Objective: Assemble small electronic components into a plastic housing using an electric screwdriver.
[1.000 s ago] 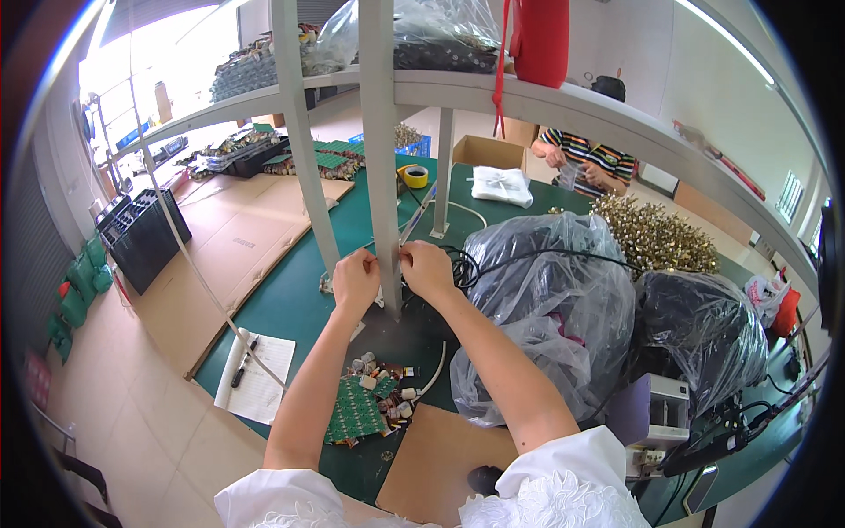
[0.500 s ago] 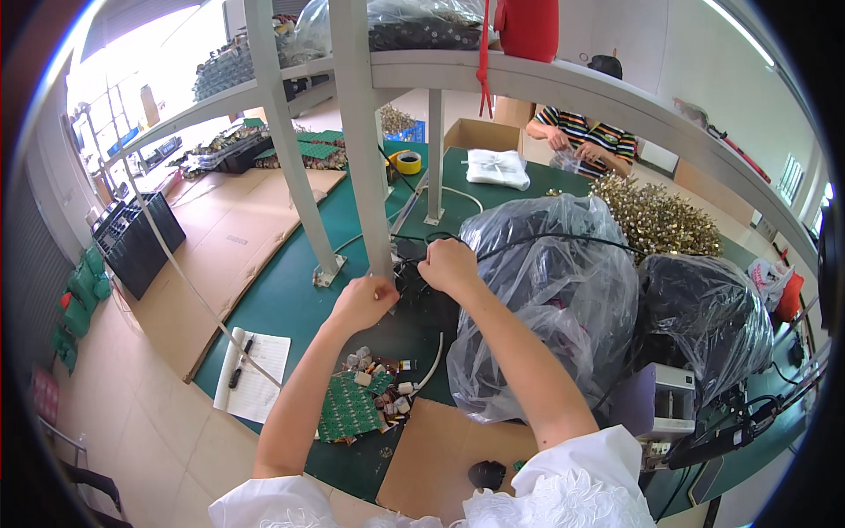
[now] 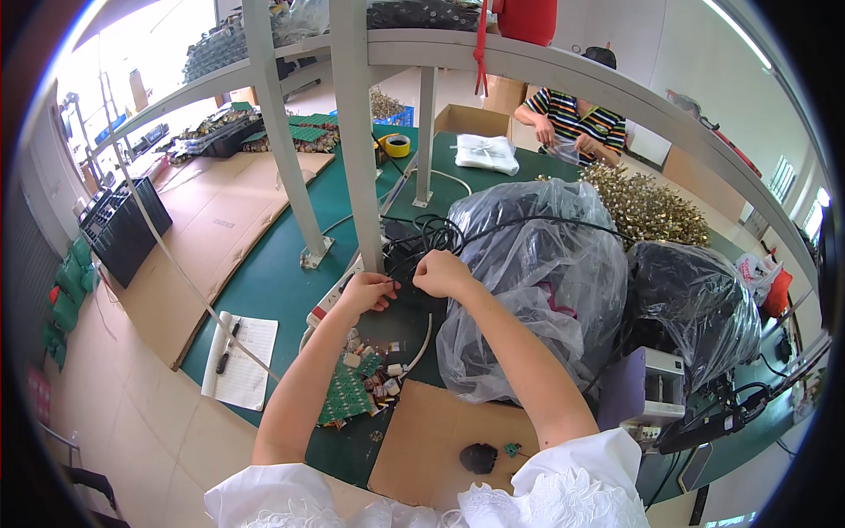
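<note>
My left hand is closed beside the foot of the grey rack post, its fingertips pinching a thin dark piece that looks like a black cable. A short gap away, my right hand is closed with its fingers bent down; what they grip is hidden behind them. Just beyond both hands lies a tangle of black cables, looped over itself. A white power strip with a red switch sits partly behind my left forearm. Close to my right forearm rises a big clear plastic bag of dark contents.
Green circuit boards and small components lie between my forearms. A cardboard sheet holds a black lump. Grey rack posts stand ahead. A notebook with a pen lies left; gold metal parts are piled near a co-worker.
Both hands have come down slightly toward me, and my right hand has shifted off the cable tangle. More of the cable loops and the power strip now show. The view has shifted a little.
</note>
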{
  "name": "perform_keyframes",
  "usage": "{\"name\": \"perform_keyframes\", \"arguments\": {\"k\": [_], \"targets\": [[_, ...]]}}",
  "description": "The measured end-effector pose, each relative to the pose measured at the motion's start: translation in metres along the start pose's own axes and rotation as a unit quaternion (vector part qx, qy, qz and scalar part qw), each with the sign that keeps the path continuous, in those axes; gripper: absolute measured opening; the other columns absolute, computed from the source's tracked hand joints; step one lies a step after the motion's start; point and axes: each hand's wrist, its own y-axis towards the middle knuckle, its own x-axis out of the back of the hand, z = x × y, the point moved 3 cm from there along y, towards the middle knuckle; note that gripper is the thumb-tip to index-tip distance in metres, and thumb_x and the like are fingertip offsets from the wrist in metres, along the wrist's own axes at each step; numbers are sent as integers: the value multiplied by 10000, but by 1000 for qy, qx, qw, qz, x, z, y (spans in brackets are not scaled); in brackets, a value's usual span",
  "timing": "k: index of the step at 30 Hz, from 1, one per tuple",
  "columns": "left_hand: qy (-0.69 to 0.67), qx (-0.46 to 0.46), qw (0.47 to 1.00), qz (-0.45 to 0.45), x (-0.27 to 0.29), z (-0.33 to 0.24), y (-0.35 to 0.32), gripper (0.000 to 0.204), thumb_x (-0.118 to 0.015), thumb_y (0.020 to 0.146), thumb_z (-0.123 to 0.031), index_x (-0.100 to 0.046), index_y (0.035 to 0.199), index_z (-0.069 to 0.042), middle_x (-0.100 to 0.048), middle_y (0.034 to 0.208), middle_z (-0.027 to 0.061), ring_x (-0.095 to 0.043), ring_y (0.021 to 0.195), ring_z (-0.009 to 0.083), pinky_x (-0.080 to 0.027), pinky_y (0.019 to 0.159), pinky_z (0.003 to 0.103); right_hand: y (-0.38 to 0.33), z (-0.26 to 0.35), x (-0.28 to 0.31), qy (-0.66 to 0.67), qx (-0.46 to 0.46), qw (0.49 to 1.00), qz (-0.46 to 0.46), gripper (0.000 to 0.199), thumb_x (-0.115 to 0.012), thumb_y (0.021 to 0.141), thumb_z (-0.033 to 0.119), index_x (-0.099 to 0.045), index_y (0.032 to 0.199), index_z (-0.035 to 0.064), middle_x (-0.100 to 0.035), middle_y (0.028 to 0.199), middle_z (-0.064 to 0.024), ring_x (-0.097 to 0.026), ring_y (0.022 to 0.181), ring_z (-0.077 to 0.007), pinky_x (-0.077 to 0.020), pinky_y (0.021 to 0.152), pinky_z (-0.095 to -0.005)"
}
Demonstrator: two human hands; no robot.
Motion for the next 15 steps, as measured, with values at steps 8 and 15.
{"name": "perform_keyframes", "arguments": {"k": [8,15], "targets": [[61,-24,998,-1,12,-7,-16,239,-565,838,-139,-621,1054,-53,-635,844,27,-561,650,82,-478,597,229,-5,12,6,-127,-43,983,-125,219,-589,665,250,-689,716,63,-647,714,-170,-645,741,-317,-519,688,-393],[-118,-53,992,-4,13,-40,-32,301,-495,923,-273,-612,1075,-41,-629,813,24,-547,626,87,-462,576,207,3,40,20,-57,162,983,-71,152,-563,739,180,-671,782,81,-651,783,-145,-637,766,-321,-507,680,-413]]}}
